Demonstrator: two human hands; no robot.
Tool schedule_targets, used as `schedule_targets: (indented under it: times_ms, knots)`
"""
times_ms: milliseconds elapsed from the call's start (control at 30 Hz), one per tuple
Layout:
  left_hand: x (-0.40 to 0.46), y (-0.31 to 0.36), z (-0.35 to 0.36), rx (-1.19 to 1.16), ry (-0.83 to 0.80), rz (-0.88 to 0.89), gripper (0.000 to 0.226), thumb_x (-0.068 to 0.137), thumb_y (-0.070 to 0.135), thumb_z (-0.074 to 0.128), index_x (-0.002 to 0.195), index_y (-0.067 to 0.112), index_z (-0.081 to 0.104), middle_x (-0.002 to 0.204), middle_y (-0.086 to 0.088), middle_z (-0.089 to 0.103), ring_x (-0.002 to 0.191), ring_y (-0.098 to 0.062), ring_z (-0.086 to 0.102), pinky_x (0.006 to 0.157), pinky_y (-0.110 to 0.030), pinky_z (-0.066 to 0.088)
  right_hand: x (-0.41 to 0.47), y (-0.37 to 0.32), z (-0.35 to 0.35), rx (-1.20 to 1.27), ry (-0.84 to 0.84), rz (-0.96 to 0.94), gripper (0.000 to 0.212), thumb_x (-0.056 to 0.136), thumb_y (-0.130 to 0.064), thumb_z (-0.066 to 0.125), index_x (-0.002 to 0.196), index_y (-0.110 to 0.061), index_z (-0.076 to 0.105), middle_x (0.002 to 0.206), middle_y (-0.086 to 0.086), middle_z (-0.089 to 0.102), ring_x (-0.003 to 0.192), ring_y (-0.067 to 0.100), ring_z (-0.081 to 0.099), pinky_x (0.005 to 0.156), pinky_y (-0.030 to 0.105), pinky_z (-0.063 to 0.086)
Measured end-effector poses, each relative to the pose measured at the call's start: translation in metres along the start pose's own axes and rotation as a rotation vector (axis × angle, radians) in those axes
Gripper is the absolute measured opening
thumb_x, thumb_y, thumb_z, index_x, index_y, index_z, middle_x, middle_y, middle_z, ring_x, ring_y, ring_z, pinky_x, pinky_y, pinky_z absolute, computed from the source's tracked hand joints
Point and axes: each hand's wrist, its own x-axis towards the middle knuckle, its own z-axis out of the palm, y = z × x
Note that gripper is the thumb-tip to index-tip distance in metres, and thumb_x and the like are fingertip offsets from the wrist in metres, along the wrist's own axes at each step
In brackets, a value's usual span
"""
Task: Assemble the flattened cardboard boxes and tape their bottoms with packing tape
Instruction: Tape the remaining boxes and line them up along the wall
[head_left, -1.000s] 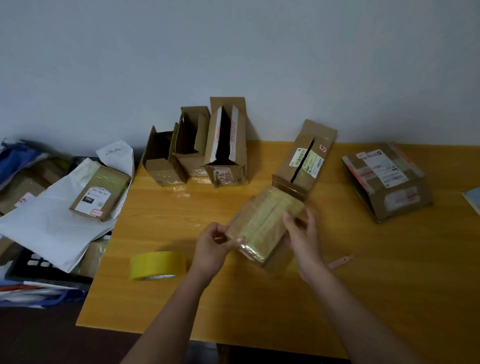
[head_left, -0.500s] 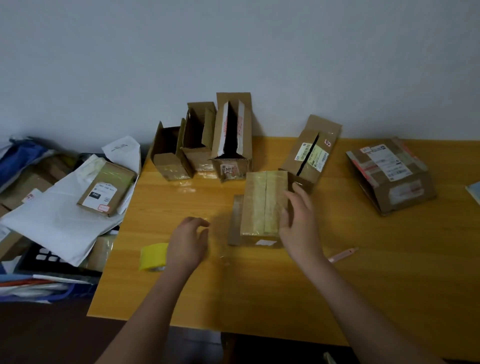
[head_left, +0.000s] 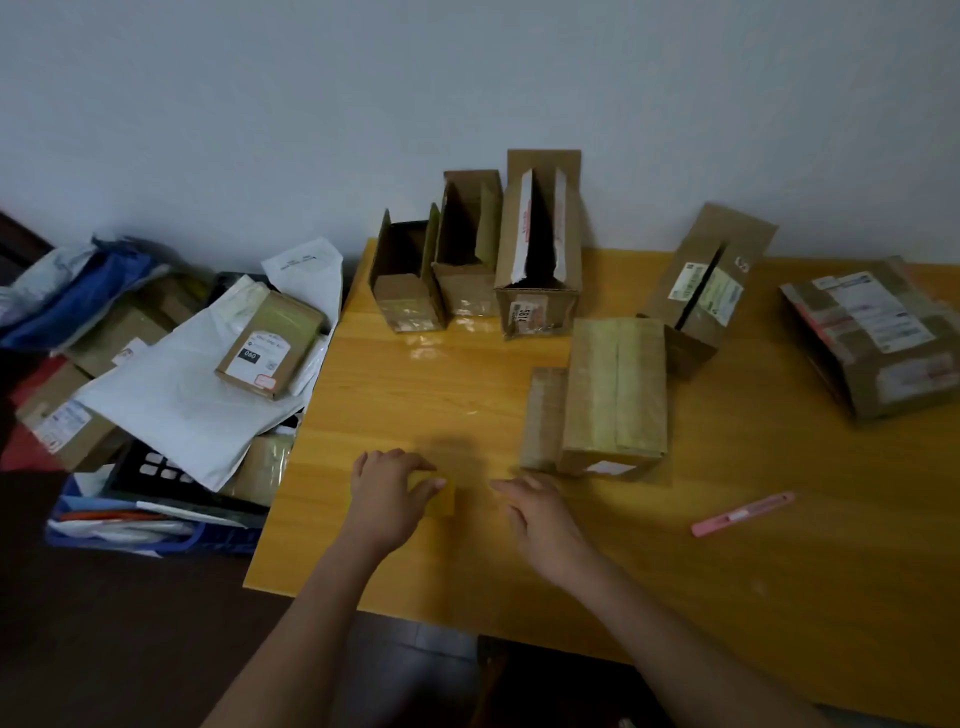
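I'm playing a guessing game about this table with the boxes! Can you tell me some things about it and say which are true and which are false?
1. The left hand holds the yellow roll of packing tape. True.
2. The right hand grips the pink utility knife. False: the knife lies alone on the wooden table.
3. The brown cardboard box with yellowish tape strips rests on the table, untouched. True.
4. All cardboard boxes are on the table. False: a small labelled cardboard box lies on the pile beside it.
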Motion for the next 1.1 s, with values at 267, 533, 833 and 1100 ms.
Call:
schedule_targets:
  times_ms: [267, 533, 833, 1100]
  knots:
    - [-0.004, -0.009, 0.001, -0.069, 0.024, 0.018, 0.029, 0.089, 0.042, 0.065, 0.111, 0.025, 0.071, 0.108, -0.001, 0.065, 0.112, -0.024, 0.050, 0.110, -0.043, 0.025, 0.040, 0.012, 0.030, -0.141, 0.069, 0.182, 0.043, 0.100, -0.017, 0.048, 0.140, -0.035, 0.049, 0.126, 0.006, 0.043, 0.118, 0.026, 0.038, 0.097, 0.033, 0.036]
    - [-0.001, -0.015, -0.004, -0.131, 0.006, 0.045, 0.029, 0.088, 0.041, 0.066, 0.111, 0.024, 0.072, 0.109, -0.001, 0.066, 0.111, -0.023, 0.049, 0.106, -0.039, 0.028, 0.047, 0.011, 0.033, -0.133, 0.124, 0.245, 0.013, 0.095, -0.029, 0.061, 0.106, -0.033, 0.065, 0.117, -0.005, 0.042, 0.119, 0.021, 0.035, 0.100, 0.033, 0.032]
    - [0.000, -0.025, -0.021, -0.268, -0.051, 0.040, 0.023, 0.086, 0.031, 0.072, 0.105, 0.017, 0.074, 0.110, -0.001, 0.069, 0.110, -0.019, 0.055, 0.101, -0.036, 0.036, 0.038, 0.001, 0.019, -0.137, 0.111, 0.109, 0.004, 0.098, -0.021, 0.054, 0.095, -0.023, 0.056, 0.099, -0.006, 0.047, 0.100, 0.019, 0.040, 0.082, 0.037, 0.039]
    - [-0.011, -0.044, -0.033, -0.177, -0.165, -0.066, 0.022, 0.093, 0.039, 0.059, 0.110, 0.025, 0.062, 0.096, -0.008, 0.068, 0.097, -0.021, 0.057, 0.101, -0.043, 0.041, 0.028, -0.029, 0.002, 0.024, 0.096, -0.015, 0.018, 0.097, -0.006, 0.052, 0.103, -0.019, 0.064, 0.095, 0.004, 0.054, 0.081, 0.022, 0.056, 0.074, 0.041, 0.050]
